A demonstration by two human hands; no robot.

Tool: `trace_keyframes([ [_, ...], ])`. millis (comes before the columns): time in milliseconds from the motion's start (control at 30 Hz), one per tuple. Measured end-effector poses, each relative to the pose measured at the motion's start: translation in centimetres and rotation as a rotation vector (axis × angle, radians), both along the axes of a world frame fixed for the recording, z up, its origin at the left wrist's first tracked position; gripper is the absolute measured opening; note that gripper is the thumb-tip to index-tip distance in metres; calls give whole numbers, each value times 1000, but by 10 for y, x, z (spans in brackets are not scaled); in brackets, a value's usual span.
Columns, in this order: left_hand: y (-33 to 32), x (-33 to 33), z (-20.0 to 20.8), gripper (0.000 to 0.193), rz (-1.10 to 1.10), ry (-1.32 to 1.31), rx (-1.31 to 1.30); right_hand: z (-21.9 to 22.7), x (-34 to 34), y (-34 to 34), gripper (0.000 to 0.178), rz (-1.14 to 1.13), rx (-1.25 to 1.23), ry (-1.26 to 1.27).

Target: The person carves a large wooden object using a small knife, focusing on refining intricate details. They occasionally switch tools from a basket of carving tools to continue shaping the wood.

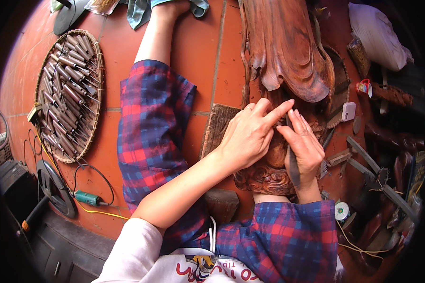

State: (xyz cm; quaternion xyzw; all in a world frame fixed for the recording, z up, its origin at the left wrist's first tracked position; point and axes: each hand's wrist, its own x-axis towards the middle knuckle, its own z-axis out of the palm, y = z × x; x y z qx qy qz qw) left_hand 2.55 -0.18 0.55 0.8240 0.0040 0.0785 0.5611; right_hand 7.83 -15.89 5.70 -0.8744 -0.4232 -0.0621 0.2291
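Note:
A reddish-brown wood carving (264, 179) with curled relief stands between my legs, below a large carved wooden piece with flowing folds (288, 47). My right hand (304, 148) is closed round a dark, narrow, flat tool (293, 167), whose lower end runs down past the wrist. The tool's upper end disappears by the fingertips of my left hand (250, 134). That hand rests over the carving, index finger stretched toward the right hand and the other fingers bent. What lies beneath its fingers is hidden. A rough wooden block (216, 129) lies just left of it.
At the left, an oval woven basket (100, 85) holds many wood-handled carving tools (68, 94). Near it are a green power tool (87, 197) with a cord and a black fan-like stand (56, 188). Rightward lie a red cup (363, 88), a white box (348, 112) and metal bars (382, 181).

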Motion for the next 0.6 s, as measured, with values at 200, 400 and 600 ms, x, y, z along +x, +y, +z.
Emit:
trace_keyframes([
  [200,8,-18,-4,68,-27,34,69,14,5,-4,22,158,-139,140],
  [400,2,-9,-1,68,12,-61,88,21,0,2,24,76,-80,16],
  [600,-1,-3,-7,64,17,-68,38,1,-9,6,21,-13,-58,-55],
])
